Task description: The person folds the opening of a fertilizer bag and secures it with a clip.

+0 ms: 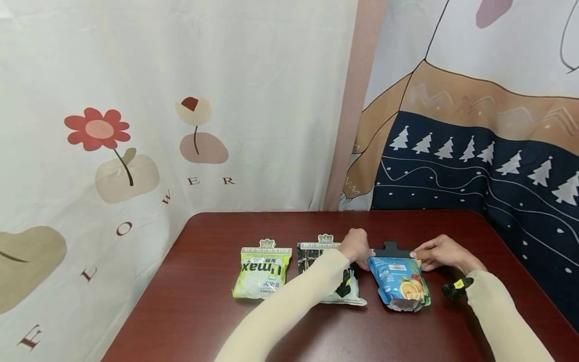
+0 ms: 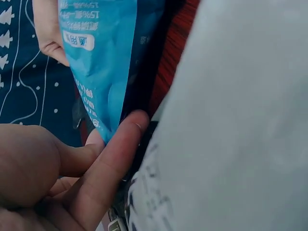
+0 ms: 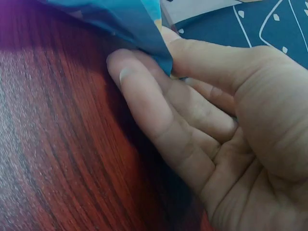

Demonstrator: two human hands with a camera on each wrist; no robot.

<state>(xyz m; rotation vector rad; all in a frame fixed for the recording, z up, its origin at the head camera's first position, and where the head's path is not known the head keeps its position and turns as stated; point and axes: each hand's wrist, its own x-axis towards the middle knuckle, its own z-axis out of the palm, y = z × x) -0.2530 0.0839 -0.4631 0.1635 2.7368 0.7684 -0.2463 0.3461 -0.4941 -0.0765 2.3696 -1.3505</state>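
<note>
A blue snack pouch (image 1: pixel 395 279) with orange fruit printed on it lies at the right of a row of bags, a dark clip (image 1: pixel 391 250) along its top edge. My left hand (image 1: pixel 356 246) pinches the pouch's upper left corner between thumb and fingers; the left wrist view shows this hand (image 2: pixel 91 178) at the tapering blue corner (image 2: pixel 103 91). At the opposite top corner, my right hand (image 1: pixel 445 253) holds the pouch's edge. Seen from the right wrist, the thumb of that hand (image 3: pixel 207 110) lies over the blue edge (image 3: pixel 144 33), fingers beneath.
Left of the pouch lies a black-and-white bag (image 1: pixel 350 296) with a pale clip (image 1: pixel 325 240), partly covered by my left arm. Farther left is a green bag (image 1: pixel 262 274), also clipped. All lie on a dark red table (image 1: pixel 199 301), with printed curtains (image 1: pixel 271 100) behind.
</note>
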